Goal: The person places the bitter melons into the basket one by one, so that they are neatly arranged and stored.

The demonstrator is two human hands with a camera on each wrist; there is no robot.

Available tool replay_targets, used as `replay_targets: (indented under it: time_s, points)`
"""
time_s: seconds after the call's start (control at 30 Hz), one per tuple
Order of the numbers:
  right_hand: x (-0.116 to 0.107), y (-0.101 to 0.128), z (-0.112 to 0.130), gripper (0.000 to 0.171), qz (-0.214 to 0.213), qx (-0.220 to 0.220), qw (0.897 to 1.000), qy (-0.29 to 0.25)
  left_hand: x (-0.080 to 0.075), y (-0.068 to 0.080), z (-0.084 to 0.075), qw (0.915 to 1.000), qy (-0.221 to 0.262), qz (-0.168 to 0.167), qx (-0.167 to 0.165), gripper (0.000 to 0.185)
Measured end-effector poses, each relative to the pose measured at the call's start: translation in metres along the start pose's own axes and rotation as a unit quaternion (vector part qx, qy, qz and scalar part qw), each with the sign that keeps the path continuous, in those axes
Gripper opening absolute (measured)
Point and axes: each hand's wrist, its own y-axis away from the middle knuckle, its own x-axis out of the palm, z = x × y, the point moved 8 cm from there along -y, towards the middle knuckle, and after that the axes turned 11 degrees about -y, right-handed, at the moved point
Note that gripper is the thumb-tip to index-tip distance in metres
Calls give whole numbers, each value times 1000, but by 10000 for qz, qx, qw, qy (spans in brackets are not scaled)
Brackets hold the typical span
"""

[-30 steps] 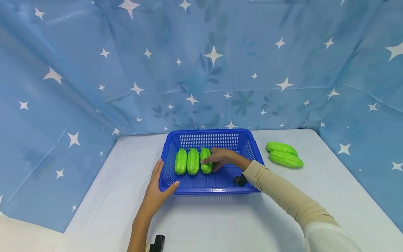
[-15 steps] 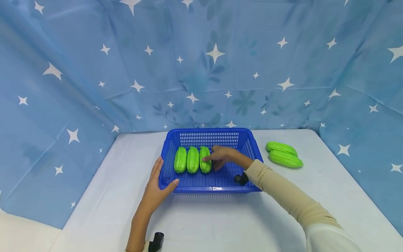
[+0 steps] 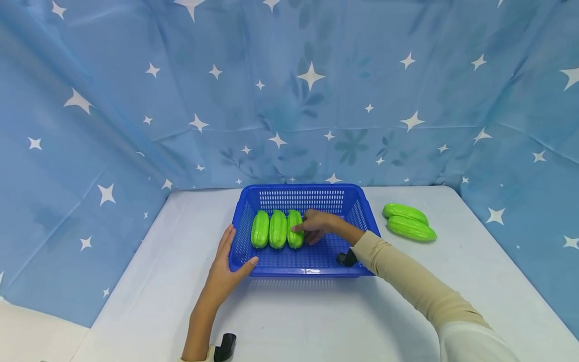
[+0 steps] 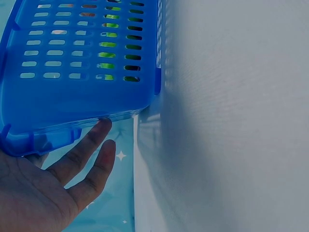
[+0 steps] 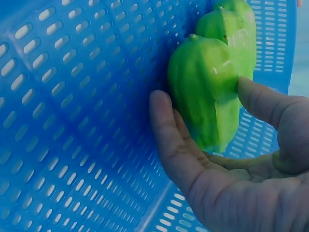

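The right wrist view alone showed the right hand (image 5: 227, 159) pinching the third gourd (image 5: 207, 92); nothing had shifted, the left hand (image 3: 224, 271) lay flat against the basket (image 3: 307, 269)

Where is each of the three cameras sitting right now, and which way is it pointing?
Head: worn on the head, looks forward and down at the blue basket, both forearms, left hand, right hand, and two green gourds on the table.
Left wrist: beside the basket's outer wall; palm and fingers show.
Right wrist: inside the basket, at the gourd between thumb and fingers.
Shared: all three views show the basket; head and right wrist views share the touched gourd.
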Motion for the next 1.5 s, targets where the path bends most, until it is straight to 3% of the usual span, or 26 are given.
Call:
replay_targets:
  time_s: [0.37,1.0,1.5]
  points:
    - [-4,1,1,56,-126,0,9994,310,-2,-1,-4,9999,37,-31,117,96]
    - [-4,6,0,78,-52,41,9997,250,-1,1,-5,9999,73,-18,71,96]
    - [-1,8,3,74,80,-10,9997,235,-2,2,-3,10000,67,-38,27,96]
